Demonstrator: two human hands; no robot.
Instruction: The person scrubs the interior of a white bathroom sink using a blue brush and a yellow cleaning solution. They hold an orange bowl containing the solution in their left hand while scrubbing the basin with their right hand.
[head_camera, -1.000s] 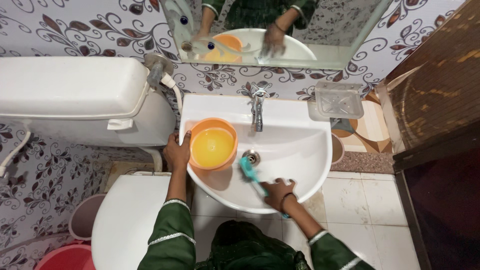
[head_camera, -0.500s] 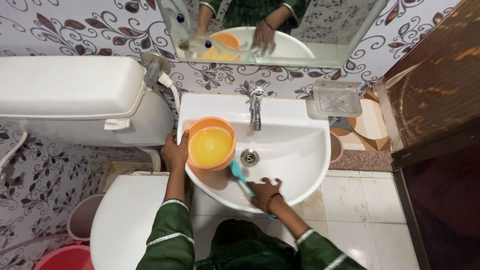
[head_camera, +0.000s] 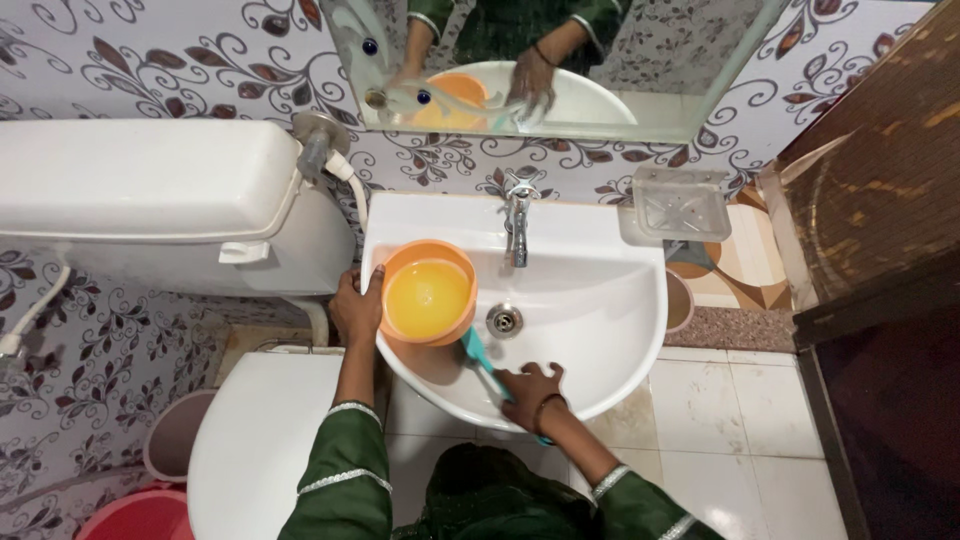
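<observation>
Taking the white basin (head_camera: 600, 300) as the reference, a glossy white cistern (head_camera: 150, 190) with a smooth rectangular lid stands well to its left against patterned floral wall covering, and below that, left of the basin's front curve, sits a rounded white seat lid (head_camera: 255, 440). Further left and lower, a red bucket (head_camera: 130, 518) rim and a dull pink bin (head_camera: 172, 435) show in part. The left hand (head_camera: 355, 308) is curled about the left outer wall of an orange plastic bowl (head_camera: 428, 297), thumb at the rim, fingers closed against its side; the bowl is round, smooth, and holds a yellow liquid, and it sits inside the basin at its left edge. Just right of the bowl, near the front slope of the basin, a teal brush (head_camera: 478, 357) lies slanted with its head against the glazed surface beside the bowl's base. The right hand (head_camera: 530, 385) is wrapped tight round the brush's handle at the basin's front rim, a dark bangle on the wrist. At the basin's centre is a round metal drain (head_camera: 504, 320); above it on the back ledge rises a chrome tap (head_camera: 518, 215). A mirror (head_camera: 560, 60) hangs above the basin. To the basin's upper right a clear plastic soap dish (head_camera: 678, 205) is fixed to the wall; further right is a brown textured door (head_camera: 880, 190).
</observation>
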